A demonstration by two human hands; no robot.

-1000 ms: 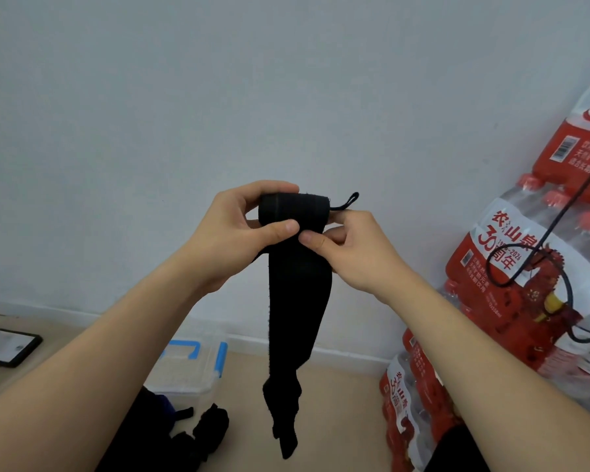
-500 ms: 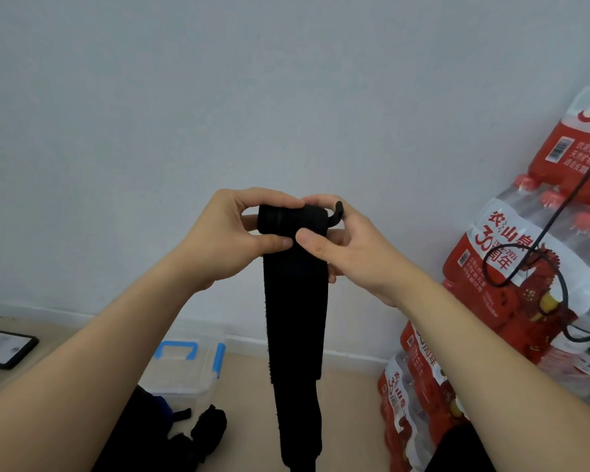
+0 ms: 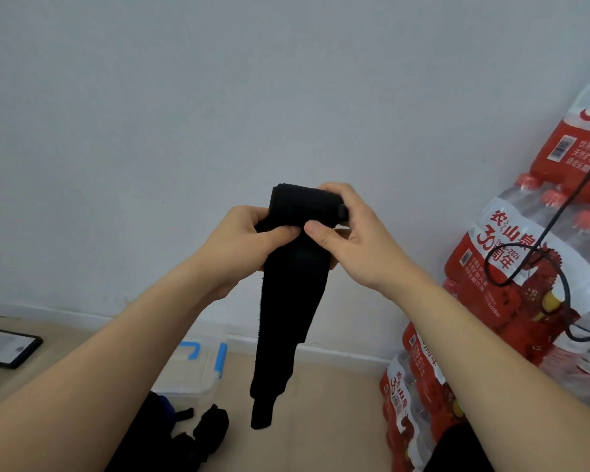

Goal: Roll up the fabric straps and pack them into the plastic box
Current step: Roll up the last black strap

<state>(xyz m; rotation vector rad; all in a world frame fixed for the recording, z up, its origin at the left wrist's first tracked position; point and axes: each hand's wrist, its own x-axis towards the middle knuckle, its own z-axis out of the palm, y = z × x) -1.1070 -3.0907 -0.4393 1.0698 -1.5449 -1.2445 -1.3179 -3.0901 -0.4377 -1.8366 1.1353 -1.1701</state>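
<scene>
one black fabric strap (image 3: 292,301) is held up in front of the wall. its rolled end (image 3: 304,201) sits at the top, between the two hands. the left hand (image 3: 239,240) takes the strap just under the roll, at the roll's 8 o'clock, its grip pinching the cloth with the thumb on the front. the right hand (image 3: 358,243) has its grip curled round the roll's end at 3 o'clock, thumb pressed on the front. the unrolled tail hangs free toward 6 o'clock.

one clear plastic box (image 3: 198,369) with two blue fittings stands on the floor at 7 o'clock. nearer lies a dark heap of loose straps (image 3: 208,427), number unclear.

three packs of bottled water (image 3: 511,253) are stacked from 2 to 5 o'clock. their red labels read "30" and "山泉". one black cable (image 3: 564,291) loops across them.
</scene>
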